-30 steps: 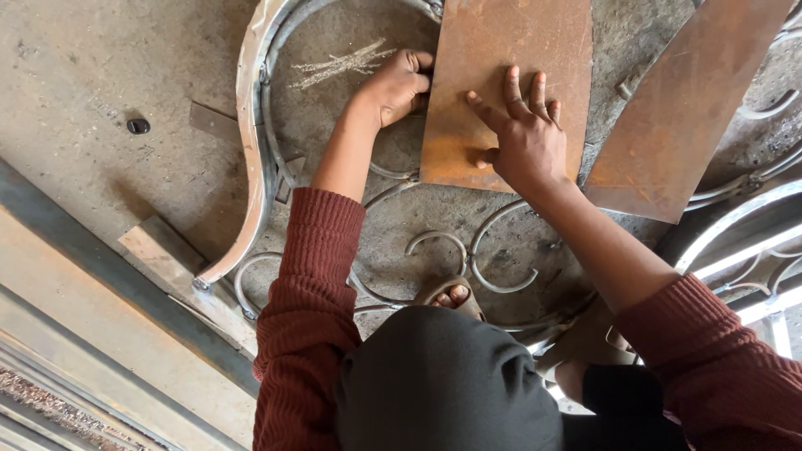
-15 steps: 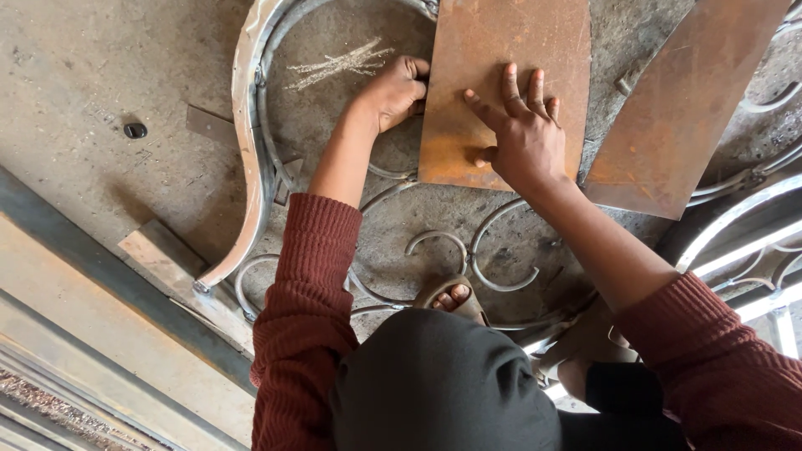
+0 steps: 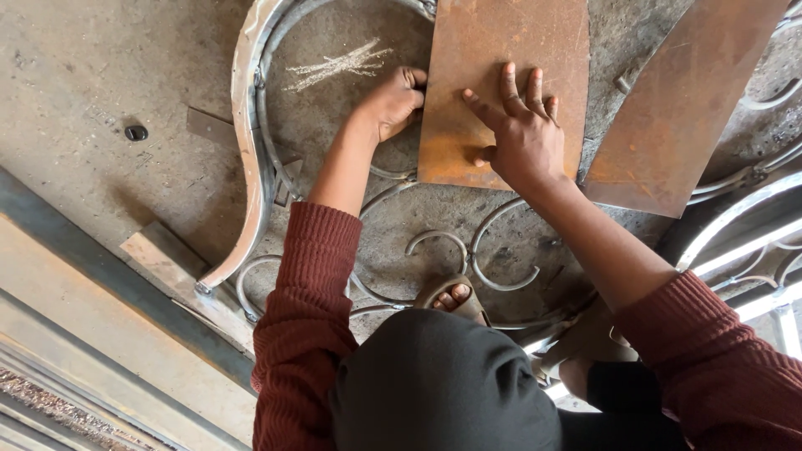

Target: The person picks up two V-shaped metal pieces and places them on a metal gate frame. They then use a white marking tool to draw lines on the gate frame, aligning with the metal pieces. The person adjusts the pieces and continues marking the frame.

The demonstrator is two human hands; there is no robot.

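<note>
Head view, looking straight down.

Nearest the camera: a dark rounded cloth-covered shape fills the bottom centre. Both forearms wear dark red ribbed sleeves. A sandalled foot shows just beyond the dark shape, standing among thin curled metal scrolls that lie on the concrete floor.

Middle: the right hand lies palm down on the near part of a rusty steel plate. Its fingers are spread and flat against the metal, thumb out toward the near left corner. The left hand is at the plate's left edge, fingers curled in tight against that edge; cannot tell whether they pinch the edge or hold something small, as the fingertips are hidden.

The rusty steel plate lies flat over the scrollwork, roughly rectangular, its far end cut off by the frame top.

Right of it, close but apart: a second rusty plate, lying at an angle.

Left: a curved grey steel frame bar sweeps around the work area. Inside the curve, beyond the left hand, white chalk scribbles mark the floor.

Far left: a small dark round object on the floor.
</note>
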